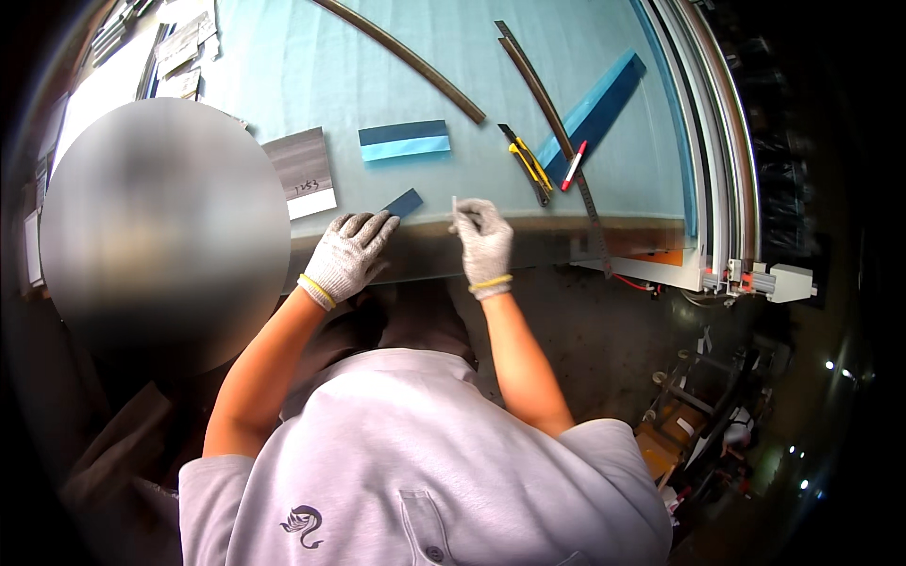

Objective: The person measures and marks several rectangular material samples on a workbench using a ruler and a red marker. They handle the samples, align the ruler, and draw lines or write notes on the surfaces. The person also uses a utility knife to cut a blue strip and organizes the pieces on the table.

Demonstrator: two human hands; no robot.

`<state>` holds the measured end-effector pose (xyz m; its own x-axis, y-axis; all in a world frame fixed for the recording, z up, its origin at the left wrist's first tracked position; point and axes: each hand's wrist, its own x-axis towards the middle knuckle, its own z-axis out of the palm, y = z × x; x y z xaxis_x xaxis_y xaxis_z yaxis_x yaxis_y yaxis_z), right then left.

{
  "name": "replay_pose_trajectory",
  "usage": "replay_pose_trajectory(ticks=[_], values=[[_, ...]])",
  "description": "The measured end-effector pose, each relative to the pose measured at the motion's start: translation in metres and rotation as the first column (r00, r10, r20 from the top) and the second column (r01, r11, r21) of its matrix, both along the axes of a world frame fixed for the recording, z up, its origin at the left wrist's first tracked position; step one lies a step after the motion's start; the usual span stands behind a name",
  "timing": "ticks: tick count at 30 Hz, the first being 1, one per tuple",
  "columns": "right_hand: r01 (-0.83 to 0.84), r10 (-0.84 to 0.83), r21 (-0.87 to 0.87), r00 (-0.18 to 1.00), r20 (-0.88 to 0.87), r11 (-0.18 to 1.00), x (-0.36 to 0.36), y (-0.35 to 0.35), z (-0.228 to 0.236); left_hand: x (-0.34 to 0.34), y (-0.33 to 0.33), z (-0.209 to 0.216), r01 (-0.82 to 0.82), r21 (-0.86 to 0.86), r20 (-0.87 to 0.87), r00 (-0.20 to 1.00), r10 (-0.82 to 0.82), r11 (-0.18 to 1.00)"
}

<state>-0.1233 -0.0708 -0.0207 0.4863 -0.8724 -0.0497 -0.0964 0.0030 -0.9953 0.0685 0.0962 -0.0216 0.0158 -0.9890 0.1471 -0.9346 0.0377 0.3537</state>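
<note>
My left hand (349,253), in a pale knit glove with a yellow cuff, lies at the table's near edge with its fingers stretched out. Its fingertips reach the lower corner of a small dark blue piece (406,202) of flat material. To the right, my gloved right hand (486,241) is raised by the same edge. Thumb and fingers pinch a thin, pale, narrow strip (455,205), which points upward; its kind is unclear. Beyond the small piece lies a two-tone blue rectangle (405,141). A grey sample sheet (304,170) with handwriting lies left of it.
Right of my hands are a yellow and black utility knife (527,162), a red and white marker (574,166), a long steel ruler (538,90) and a blue strip (599,108). A brown bar (406,52) lies farther back. Metal rails (722,141) border the table's right side.
</note>
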Motion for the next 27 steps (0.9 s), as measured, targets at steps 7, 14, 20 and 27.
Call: replay_pose_trajectory(ticks=[7, 14, 20, 27], values=[[-0.126, -0.015, -0.381, 0.937, -0.348, 0.916, 0.037, 0.002, -0.015, 0.006, 0.0, -0.003, -0.032, -0.011, -0.031, 0.999, 0.032, 0.999], [-0.277, -0.185, -0.757, 0.867, -0.462, 0.591, 0.051, 0.004, -0.024, 0.006, -0.001, -0.001, -0.039, -0.025, -0.038, 0.999, 0.038, 0.999], [-0.222, -0.231, -0.79, 0.88, -0.415, 0.572, 0.048, 0.003, -0.038, 0.005, -0.003, -0.002, -0.042, -0.003, -0.043, 0.998, 0.042, 0.999], [-0.128, -0.091, -0.593, 0.941, -0.326, 0.795, 0.047, 0.01, -0.022, 0.006, -0.002, -0.002, -0.045, -0.003, -0.041, 0.998, 0.044, 0.999]])
